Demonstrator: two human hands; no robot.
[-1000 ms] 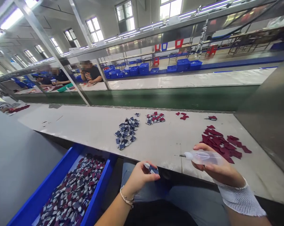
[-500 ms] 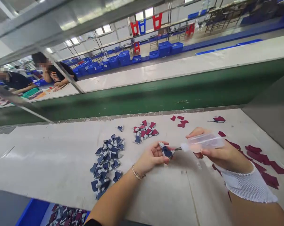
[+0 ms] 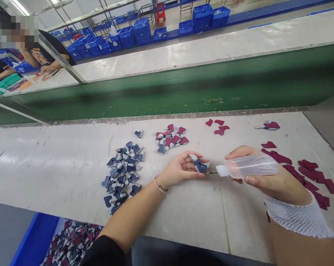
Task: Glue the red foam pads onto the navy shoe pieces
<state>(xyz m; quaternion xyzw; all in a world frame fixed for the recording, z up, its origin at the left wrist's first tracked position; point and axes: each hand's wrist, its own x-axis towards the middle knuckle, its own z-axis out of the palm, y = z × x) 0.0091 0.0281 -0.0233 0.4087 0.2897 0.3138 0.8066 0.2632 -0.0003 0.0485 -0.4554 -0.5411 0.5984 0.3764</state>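
My left hand [image 3: 180, 168] is closed round a small dark blue and grey moulded piece [image 3: 199, 165], gripped between thumb and fingers. In my right hand [image 3: 262, 177] lies a translucent squeeze bottle [image 3: 251, 165] with a white cap, tilted nearly level. From its cap a thin dark tip reaches to the lower right edge of the piece; whether it touches is too small to tell. Left of my left hand lies a pile of similar blue and grey pieces [image 3: 124, 171]. Beyond it sits a smaller heap of maroon and grey pieces [image 3: 172, 138].
Flat maroon cut-outs [image 3: 311, 173] lie right of my right hand, with several more [image 3: 221, 129] farther back. One maroon piece [image 3: 271, 126] rests near the right end. A blue crate [image 3: 35, 236] full of pieces stands below the table's front edge. Co-workers sit across, beyond a green panel [image 3: 167, 92].
My view has tipped downward and come closer to the table. The bottle's tip has moved from the piece's right side towards its lower edge. Both hands keep their holds.
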